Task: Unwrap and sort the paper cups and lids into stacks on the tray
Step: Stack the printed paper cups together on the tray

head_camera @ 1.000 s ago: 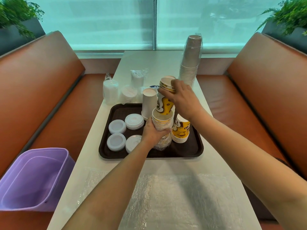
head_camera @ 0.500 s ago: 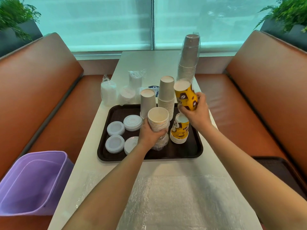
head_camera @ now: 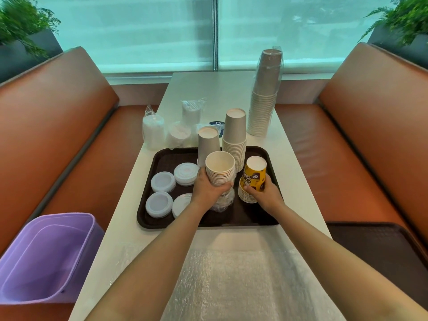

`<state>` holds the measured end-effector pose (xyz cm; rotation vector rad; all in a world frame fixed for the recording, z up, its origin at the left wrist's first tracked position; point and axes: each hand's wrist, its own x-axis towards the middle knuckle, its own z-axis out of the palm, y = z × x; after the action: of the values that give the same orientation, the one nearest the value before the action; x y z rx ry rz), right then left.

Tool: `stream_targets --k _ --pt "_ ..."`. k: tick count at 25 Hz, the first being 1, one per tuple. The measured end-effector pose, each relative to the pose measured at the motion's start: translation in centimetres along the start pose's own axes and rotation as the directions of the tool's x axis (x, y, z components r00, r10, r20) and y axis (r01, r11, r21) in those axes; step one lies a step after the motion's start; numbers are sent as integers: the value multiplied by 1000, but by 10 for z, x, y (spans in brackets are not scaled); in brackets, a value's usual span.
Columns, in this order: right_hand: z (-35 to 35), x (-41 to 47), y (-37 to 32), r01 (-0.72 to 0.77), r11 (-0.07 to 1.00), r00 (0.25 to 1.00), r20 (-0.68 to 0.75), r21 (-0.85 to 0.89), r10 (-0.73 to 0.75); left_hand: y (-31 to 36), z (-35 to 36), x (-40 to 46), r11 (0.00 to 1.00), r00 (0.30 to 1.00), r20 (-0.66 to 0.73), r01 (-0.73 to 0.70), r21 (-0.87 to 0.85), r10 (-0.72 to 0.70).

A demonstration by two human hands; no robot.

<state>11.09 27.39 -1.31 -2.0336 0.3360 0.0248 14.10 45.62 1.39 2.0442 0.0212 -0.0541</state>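
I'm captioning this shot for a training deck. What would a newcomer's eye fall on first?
Probably the yellow printed cup, upside down on a short stack at the dark tray's right side, with the right hand on it. Beside it the left hand grips an open-mouthed white cup stack trailing plastic wrap. Behind the tray, a tall wrapped cup sleeve stands on the table.

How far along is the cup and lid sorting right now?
Done: four lid stacks and two grey cup stacks stand on the tray. In hand: the left hand holds a part-wrapped cup stack; the right hand sets a yellow cup on the yellow stack. Left: the tall wrapped cup stack and bagged lids behind the tray.
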Motion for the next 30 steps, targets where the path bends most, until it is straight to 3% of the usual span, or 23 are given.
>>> stream_targets --k 3,5,7,8,9,10,12,14,20,22,25,26,27,30 --pt "-3 -4 -17 245 968 936 -244 -60 -252 1 0 -1 1000 1000 -1 2 2 -2" --pt "-6 -8 -43 488 836 752 -366 -250 -548 0 0 -1 1000 1000 -5 2 -7 -2" --pt "-5 -9 -71 683 592 534 -259 -428 -805 0 0 -2 999 1000 -5 6 -38 -6" --pt "-3 -10 -85 736 481 491 -112 -476 -864 -1 0 -2 999 1000 -5 2 -43 -2" --pt "-1 -14 -99 765 403 509 86 -503 -857 -2 0 -2 999 1000 -2 -12 -29 12" --pt "1 -18 -112 752 374 585 288 -543 -759 -4 1 0 1000 1000 -1 -29 -11 29" --pt "6 -23 -132 676 313 717 498 -667 -487 -3 1 0 1000 1000 10 -18 -19 18" --pt "7 -24 -140 618 298 776 505 -727 -377 -1 1 0 996 1000 15 21 -83 -20" --pt "-7 -23 -153 634 414 769 475 -653 -428 7 0 -4 991 998 31 65 -120 -62" --pt "-12 -23 -158 644 309 748 491 -700 -447 8 1 -4 991 997 49 71 -111 -65" --pt "-9 -25 -161 639 32 712 575 -769 -403 10 2 -4 997 998 62 37 -72 -32" --pt "-7 -26 -161 641 0 706 590 -767 -392 12 1 -5 999 997 62 40 -33 -38" --pt "-7 -26 -161 647 15 706 593 -762 -387 13 0 -5 999 997 58 47 -4 -46" --pt "-11 -30 -165 635 264 755 511 -726 -411 13 -1 -6 997 997 54 54 -53 -51"
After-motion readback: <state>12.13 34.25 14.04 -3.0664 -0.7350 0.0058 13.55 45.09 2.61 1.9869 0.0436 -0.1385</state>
